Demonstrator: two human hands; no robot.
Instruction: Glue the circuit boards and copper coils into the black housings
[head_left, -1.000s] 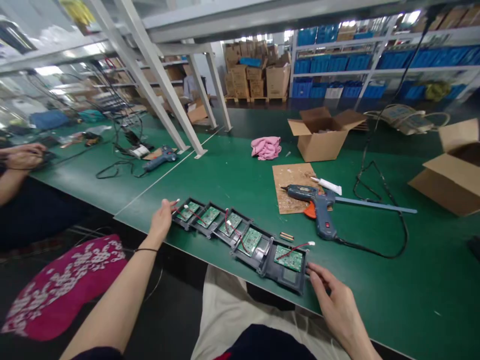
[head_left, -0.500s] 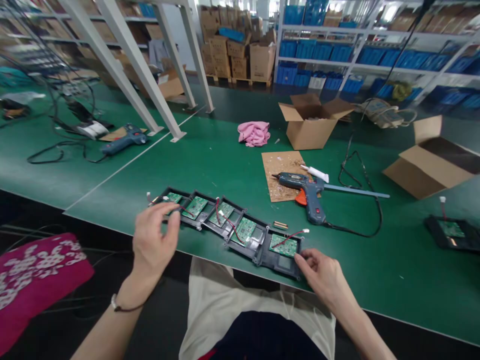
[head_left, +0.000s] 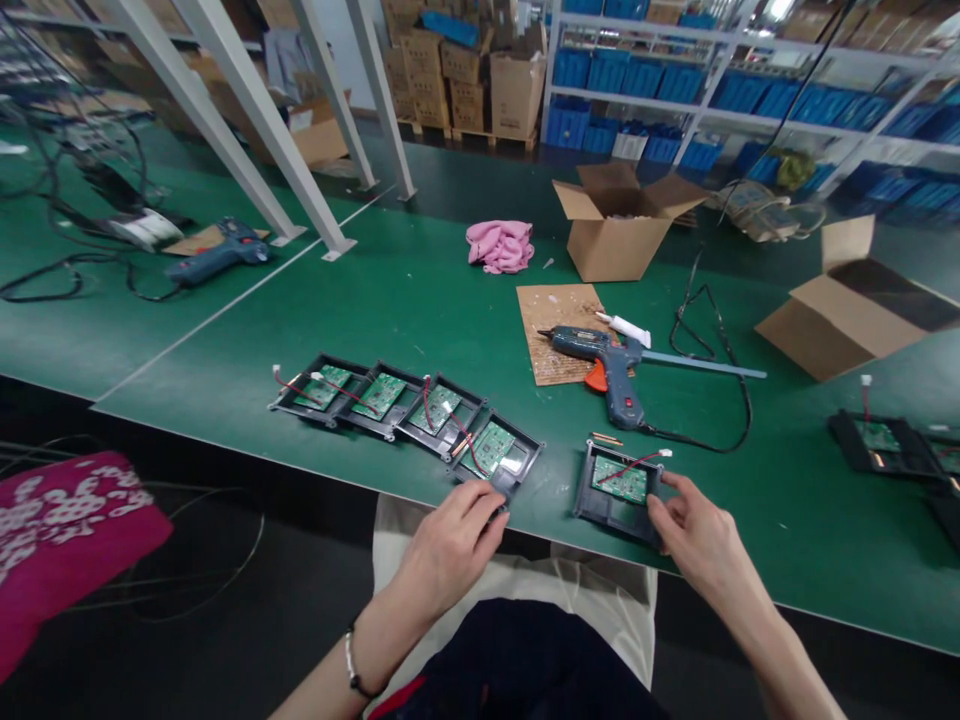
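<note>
Tray in right hand has parted from the row, glue gun beyond.

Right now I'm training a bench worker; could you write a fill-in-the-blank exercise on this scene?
The right hand touches a tray whose circuit board is coloured ____.
The left hand is at one end of a row of ____ trays.
The glue gun nearer the right hand has a trigger coloured ____.

Missing words: green; four; orange.
</note>
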